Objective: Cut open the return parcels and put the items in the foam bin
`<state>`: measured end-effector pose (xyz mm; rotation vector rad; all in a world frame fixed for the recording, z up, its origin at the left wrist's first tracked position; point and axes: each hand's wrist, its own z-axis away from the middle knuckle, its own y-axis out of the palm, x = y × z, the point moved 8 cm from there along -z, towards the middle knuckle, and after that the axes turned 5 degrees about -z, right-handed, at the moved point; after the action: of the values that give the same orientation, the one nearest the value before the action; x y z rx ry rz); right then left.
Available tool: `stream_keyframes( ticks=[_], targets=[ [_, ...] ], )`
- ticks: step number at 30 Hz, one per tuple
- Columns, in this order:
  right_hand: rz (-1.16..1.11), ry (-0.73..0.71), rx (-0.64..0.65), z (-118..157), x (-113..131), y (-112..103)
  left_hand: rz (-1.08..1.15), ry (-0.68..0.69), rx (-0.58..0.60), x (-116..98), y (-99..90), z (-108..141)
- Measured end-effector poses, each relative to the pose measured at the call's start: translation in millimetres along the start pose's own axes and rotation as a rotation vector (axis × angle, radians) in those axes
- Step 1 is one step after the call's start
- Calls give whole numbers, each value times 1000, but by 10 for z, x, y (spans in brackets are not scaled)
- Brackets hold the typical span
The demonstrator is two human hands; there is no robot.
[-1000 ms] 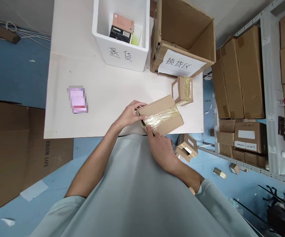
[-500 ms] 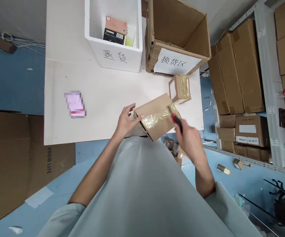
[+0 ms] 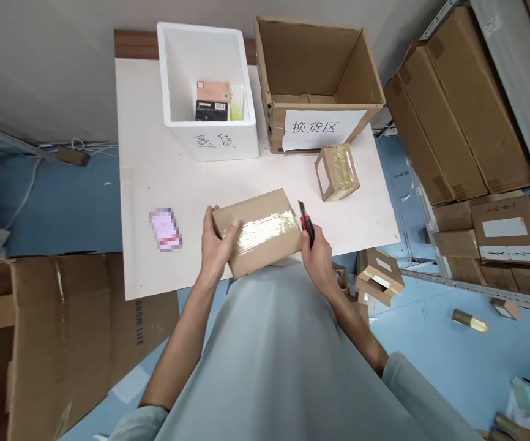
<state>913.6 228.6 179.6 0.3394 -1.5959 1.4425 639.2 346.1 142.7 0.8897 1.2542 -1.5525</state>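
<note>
A brown cardboard box point(image 3: 261, 246) with shiny clear tape along its top lies at the front edge of the white table point(image 3: 191, 184), close to my body. My left hand point(image 3: 218, 244) grips its left end, the thumb on top and the fingers round the far side. In my right hand point(image 3: 316, 256) is a red and black utility knife point(image 3: 306, 224), its blade pointing away from me. The knife is beside the right end of the box, with the blade clear of the tape. My right fingers are close to the box's right corner; whether they touch it I cannot tell.
At the back stand a white foam bin point(image 3: 210, 139) holding several small boxes and an open carton point(image 3: 320, 79) with a paper label. A small taped box point(image 3: 338, 173) sits before the carton. A pixelated pink item point(image 3: 166, 230) lies left. Large cartons point(image 3: 76, 331) flank the table.
My right hand has drawn the knife off the top of the box to its right end. The box has turned slightly and its tape faces up. My view has tilted and shifted.
</note>
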Motion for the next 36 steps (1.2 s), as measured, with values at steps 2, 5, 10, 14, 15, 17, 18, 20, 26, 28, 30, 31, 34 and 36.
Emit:
stream_keyframes(
  ticks=[2, 5, 10, 14, 15, 17, 18, 20, 26, 28, 30, 31, 34, 36],
  targets=[
    [-67, -32, 49, -3, 92, 139, -84, 2, -53, -21, -181, -56],
    [-98, -51, 91, -46, 168, 214, -290, 140, -137, -267, -246, -5],
    [-67, 26, 138, -55, 204, 81, -487, 565, 165, -830, 485, 250],
    [-53, 100, 224, 48, 279, -73, -528, 620, 298, -862, 871, 334],
    [-34, 107, 244, 78, 306, -106, -530, 604, 299, -836, 902, 330],
    [26, 100, 282, 129, 367, -151, -531, 583, 295, -793, 928, 319],
    [61, 83, 296, 144, 401, -163, -532, 582, 293, -782, 933, 314],
    [129, 38, 307, 147, 465, -172, -535, 586, 288, -772, 938, 303],
    [307, 21, 402, 54, 545, -89, -529, 592, 281, -752, 962, 270],
    [397, 25, 450, 51, 604, -55, -526, 587, 282, -743, 965, 268],
    [515, 42, 486, 70, 686, -15, -518, 584, 286, -737, 965, 274],
    [579, 56, 501, 81, 731, 12, -511, 582, 289, -733, 965, 279],
    [730, 87, 525, 71, 891, 131, -488, 570, 293, -707, 958, 299],
    [763, 67, 523, 9, 1014, 226, -479, 565, 290, -682, 951, 315]
  ],
)
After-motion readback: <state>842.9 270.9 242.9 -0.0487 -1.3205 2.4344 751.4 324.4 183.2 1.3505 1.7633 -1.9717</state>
